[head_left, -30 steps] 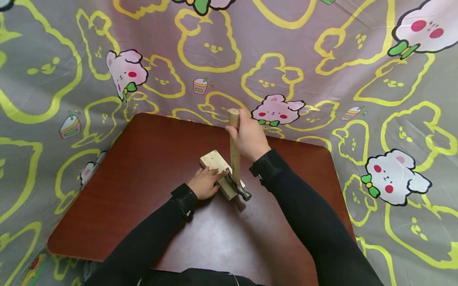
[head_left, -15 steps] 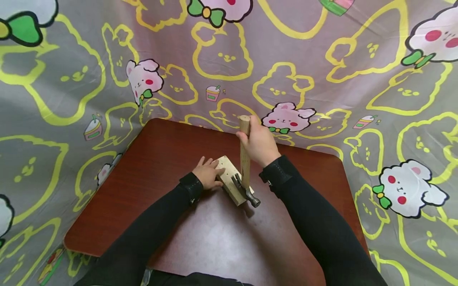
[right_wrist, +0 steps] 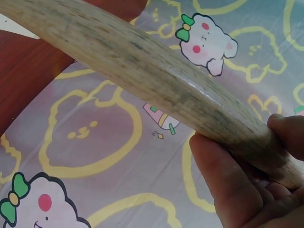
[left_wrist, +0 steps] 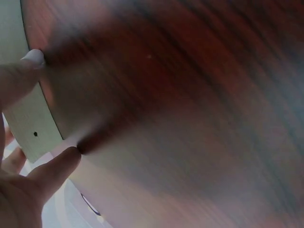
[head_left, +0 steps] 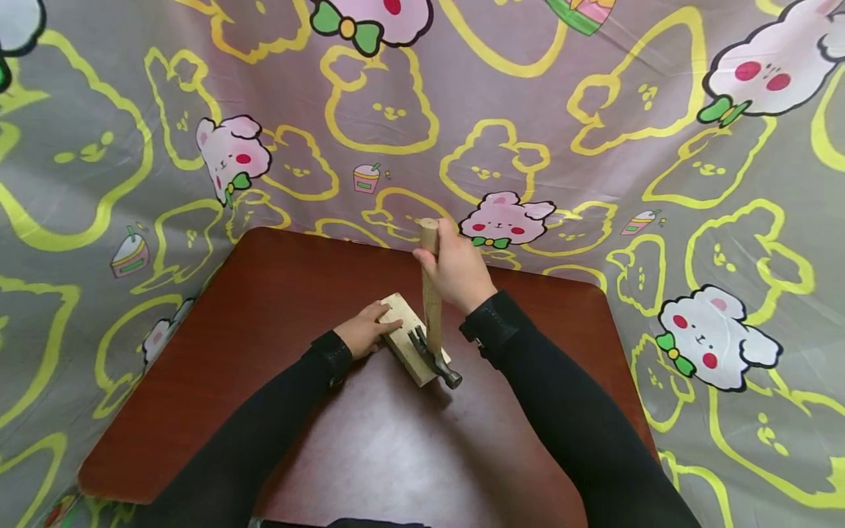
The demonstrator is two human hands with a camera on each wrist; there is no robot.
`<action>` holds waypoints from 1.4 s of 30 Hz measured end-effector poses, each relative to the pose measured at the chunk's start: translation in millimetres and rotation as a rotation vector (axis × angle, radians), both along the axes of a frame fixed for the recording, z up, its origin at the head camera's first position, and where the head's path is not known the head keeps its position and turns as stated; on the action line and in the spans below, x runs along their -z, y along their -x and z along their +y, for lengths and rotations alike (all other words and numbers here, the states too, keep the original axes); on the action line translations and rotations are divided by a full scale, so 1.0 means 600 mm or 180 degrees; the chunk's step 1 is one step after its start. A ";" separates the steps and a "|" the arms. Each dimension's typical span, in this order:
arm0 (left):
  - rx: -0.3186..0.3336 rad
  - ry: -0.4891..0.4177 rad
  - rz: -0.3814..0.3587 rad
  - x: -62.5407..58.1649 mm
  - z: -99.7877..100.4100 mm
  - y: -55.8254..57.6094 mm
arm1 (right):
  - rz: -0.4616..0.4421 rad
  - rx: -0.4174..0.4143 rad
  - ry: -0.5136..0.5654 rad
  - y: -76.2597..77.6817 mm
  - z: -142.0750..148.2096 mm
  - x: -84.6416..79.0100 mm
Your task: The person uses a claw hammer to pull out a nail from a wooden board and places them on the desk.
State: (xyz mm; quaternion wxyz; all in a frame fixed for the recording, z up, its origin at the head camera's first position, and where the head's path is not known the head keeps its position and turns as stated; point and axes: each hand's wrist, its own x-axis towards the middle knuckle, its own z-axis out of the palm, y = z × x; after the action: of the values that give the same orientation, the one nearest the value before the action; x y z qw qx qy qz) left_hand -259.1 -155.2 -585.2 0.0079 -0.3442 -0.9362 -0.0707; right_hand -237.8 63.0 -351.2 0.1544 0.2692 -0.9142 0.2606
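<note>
A pale wooden block (head_left: 411, 350) with small dark holes lies slantwise on the table. My left hand (head_left: 361, 330) rests at its far left end, fingers laid over the top. In the left wrist view the fingers lie fairly straight, one fingertip (left_wrist: 34, 58) at the block's edge and another just past its end. My right hand (head_left: 462, 268) grips a claw hammer (head_left: 432, 315) near the top of its wooden handle. The handle stands nearly upright. The hammer's steel head sits low over the block's near part, claw toward the left hand, striking face past the right edge.
The reddish-brown table (head_left: 277, 293) has rounded corners. A cloth (head_left: 396, 95) printed with bears and rabbits hangs around its back and both sides, close behind the right hand.
My left hand has drawn back from beside the hammer's claw to the block's far left end. The hammer stays upright on the block in my right hand. The head view has shifted slightly.
</note>
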 end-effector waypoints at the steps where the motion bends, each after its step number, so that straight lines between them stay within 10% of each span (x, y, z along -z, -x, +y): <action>1: -0.0008 -0.0015 0.0018 0.002 -0.002 0.000 | 0.0008 -0.0001 -0.0001 0.000 -0.002 0.000; 42: -0.0090 -0.0279 -0.0213 0.002 0.001 -0.001 | 0.0139 -0.0119 0.0082 -0.002 0.006 0.006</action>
State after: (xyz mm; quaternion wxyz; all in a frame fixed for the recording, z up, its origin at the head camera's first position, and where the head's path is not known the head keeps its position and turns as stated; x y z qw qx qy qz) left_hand -258.5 -154.7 -586.5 -0.0073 -0.3277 -0.9367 -0.1231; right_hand -236.8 66.7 -355.0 0.1728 0.2899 -0.9020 0.2693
